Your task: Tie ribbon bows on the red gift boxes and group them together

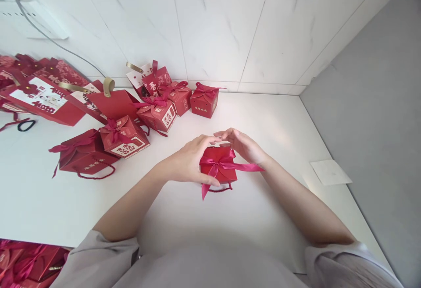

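A small red gift box (223,174) with a bright pink ribbon bow (217,164) sits on the white table in front of me. Its dark red cord handle (220,190) hangs at the near side. My left hand (189,161) is closed around the box's left side, thumb along the near edge and fingers reaching behind. My right hand (243,145) curls around the back right corner, its fingers against the far edge and meeting my left fingertips. A ribbon tail stretches right towards my right wrist. The far face of the box is hidden by my fingers.
Several tied red boxes (125,141) stand to the left; another red box (204,104) is near the tiled wall. Red bags (42,99) and a black loop (26,125) lie far left. More boxes (29,261) fill the lower left. A white paper (330,172) lies at the right edge.
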Demonstrator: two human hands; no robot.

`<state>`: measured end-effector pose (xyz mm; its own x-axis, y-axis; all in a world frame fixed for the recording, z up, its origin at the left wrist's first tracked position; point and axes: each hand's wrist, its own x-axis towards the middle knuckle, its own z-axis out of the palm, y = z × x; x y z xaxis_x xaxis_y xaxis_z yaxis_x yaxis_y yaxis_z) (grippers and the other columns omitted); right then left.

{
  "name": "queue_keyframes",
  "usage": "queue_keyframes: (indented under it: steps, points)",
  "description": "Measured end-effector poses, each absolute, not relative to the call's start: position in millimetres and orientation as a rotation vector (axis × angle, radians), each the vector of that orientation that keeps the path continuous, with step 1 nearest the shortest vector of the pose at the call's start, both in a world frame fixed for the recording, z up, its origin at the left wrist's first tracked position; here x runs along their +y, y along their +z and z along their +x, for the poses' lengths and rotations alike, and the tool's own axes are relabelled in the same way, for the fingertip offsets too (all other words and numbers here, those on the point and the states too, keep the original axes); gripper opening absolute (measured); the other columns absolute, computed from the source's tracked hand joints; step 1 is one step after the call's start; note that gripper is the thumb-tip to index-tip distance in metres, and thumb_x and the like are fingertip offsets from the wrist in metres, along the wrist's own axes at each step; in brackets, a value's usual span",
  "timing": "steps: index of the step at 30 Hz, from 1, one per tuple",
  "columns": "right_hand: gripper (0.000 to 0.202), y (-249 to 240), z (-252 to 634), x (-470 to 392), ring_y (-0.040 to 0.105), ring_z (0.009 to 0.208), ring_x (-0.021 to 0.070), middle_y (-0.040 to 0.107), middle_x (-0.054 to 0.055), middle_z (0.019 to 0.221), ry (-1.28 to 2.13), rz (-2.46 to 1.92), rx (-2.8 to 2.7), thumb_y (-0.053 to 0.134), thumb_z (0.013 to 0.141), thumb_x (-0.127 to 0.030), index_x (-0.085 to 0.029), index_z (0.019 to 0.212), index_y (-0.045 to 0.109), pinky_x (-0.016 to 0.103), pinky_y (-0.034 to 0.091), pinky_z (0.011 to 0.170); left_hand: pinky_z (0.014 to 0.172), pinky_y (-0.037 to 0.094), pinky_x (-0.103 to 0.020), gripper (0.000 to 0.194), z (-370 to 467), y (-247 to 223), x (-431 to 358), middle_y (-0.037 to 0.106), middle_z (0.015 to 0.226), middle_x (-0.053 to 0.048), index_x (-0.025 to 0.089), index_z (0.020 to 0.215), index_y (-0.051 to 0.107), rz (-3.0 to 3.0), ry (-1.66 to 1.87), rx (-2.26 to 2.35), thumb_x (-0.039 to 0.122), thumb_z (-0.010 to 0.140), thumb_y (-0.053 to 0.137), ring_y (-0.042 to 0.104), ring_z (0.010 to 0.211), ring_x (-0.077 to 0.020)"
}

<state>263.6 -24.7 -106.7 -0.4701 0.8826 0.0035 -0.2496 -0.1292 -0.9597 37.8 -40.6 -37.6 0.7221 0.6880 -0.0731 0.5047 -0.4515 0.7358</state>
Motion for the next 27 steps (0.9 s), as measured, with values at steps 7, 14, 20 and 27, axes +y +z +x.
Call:
queue_keyframes:
  steps: [7,14,20,27]
  points:
    - [0.039,-152.0,262.4,-8.9,0.062,0.111,0.0249,0.07,0.004,0.108,1.759,-0.808,-0.979,0.052,0.087,-0.062,-0.025,0.089,0.064,0.044,0.044,0.101,0.114,0.033,-0.051,0.12,28.5,-37.6,-42.8,0.03,0.155,-0.01,0.035,0.154,0.013,2.186,0.359,0.87,0.043,0.059,0.086,0.033,0.14,-0.0371]
    - [0.039,-163.3,256.8,-2.4,0.055,0.122,0.0242,0.068,0.003,0.112,1.542,-0.761,-0.783,0.054,0.085,-0.063,-0.026,0.088,0.065,0.042,0.041,0.105,0.109,0.04,-0.049,0.134,14.1,-107.0,-3.0,0.025,0.157,-0.018,0.033,0.154,-0.007,1.809,0.534,0.711,0.031,0.059,0.088,0.036,0.14,-0.0351]
    - [0.049,-160.5,253.6,1.0,0.056,0.121,0.0245,0.069,0.004,0.111,1.544,-0.743,-0.783,0.049,0.083,-0.071,-0.025,0.087,0.066,0.042,0.041,0.105,0.104,0.044,-0.049,0.134,21.8,-129.6,-1.0,0.047,0.144,-0.016,0.033,0.153,-0.012,1.65,0.502,0.672,0.027,0.062,0.086,0.05,0.13,-0.0334]
    - [0.052,-159.3,252.9,2.8,0.064,0.105,0.0254,0.072,0.006,0.099,1.527,-0.749,-0.784,0.047,0.083,-0.073,-0.024,0.086,0.066,0.044,0.043,0.103,0.099,0.05,-0.051,0.126,35.8,-124.8,-9.8,0.048,0.143,-0.014,0.036,0.154,0.001,1.616,0.479,0.671,0.028,0.062,0.086,0.058,0.12,-0.0336]
